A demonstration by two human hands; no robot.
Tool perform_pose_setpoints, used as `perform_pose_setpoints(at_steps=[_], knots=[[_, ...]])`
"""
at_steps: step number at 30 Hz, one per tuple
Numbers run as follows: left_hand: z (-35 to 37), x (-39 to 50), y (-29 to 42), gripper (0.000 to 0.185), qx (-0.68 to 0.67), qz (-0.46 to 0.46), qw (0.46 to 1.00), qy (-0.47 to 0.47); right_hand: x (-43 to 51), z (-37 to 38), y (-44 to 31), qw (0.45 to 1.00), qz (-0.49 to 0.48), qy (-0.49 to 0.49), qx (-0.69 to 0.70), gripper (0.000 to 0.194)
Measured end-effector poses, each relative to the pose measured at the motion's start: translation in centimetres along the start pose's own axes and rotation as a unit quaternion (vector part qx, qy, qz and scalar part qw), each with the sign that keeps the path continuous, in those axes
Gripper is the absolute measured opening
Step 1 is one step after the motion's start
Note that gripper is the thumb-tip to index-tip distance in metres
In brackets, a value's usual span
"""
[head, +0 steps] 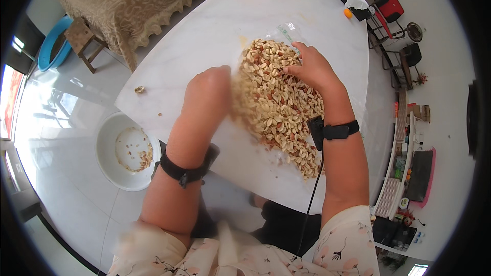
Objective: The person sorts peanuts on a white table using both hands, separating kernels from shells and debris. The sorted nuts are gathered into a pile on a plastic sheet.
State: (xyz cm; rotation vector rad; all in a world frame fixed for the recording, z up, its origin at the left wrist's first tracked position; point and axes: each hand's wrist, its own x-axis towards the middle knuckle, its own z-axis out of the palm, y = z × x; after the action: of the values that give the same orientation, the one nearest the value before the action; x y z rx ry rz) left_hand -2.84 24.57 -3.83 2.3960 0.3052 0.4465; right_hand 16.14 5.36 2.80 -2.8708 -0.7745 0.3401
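Observation:
A large heap of shelled peanuts (280,103), mostly pale split halves with some red-skinned ones, lies on the white tabletop (203,23). My left hand (211,84) is at the heap's left edge, its fingers turned down and hidden; peanuts beside it are blurred. Whether it holds any cannot be seen. My right hand (312,67) touches the upper right part of the heap, thumb and fingers apart. Beyond the heap, a clear plastic bag (289,30) with green print lies partly under the peanuts. Both forearms wear black straps.
A white basin (105,153) with some peanut bits stands below the table's left corner. A small crumpled item (139,89) lies near that corner. A black cable (315,188) hangs from my right wrist. A wooden stool (80,38) and a covered sofa (99,4) stand beyond.

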Motion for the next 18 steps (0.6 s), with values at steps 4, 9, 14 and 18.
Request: perform_pose_setpoints(at_steps=[4,9,14,18], knots=[[-0.1,0.1,0.1,0.005,0.006,-0.006,1.0,-0.014,1.3,1.1,0.6,1.0,0.003,-0.006,0.016,0.074],[-0.3,0.1,0.2,0.004,0.019,-0.013,1.0,-0.015,2.4,2.7,0.6,0.999,-0.038,-0.001,0.02,0.065],[-0.4,0.3,0.3,0.005,0.032,-0.008,0.999,-0.011,0.9,1.8,1.3,0.99,-0.02,0.031,0.133,0.071],[-0.2,0.6,0.6,0.008,0.049,-0.02,0.998,-0.021,-3.9,0.3,3.4,0.991,-0.006,0.008,0.131,0.071]])
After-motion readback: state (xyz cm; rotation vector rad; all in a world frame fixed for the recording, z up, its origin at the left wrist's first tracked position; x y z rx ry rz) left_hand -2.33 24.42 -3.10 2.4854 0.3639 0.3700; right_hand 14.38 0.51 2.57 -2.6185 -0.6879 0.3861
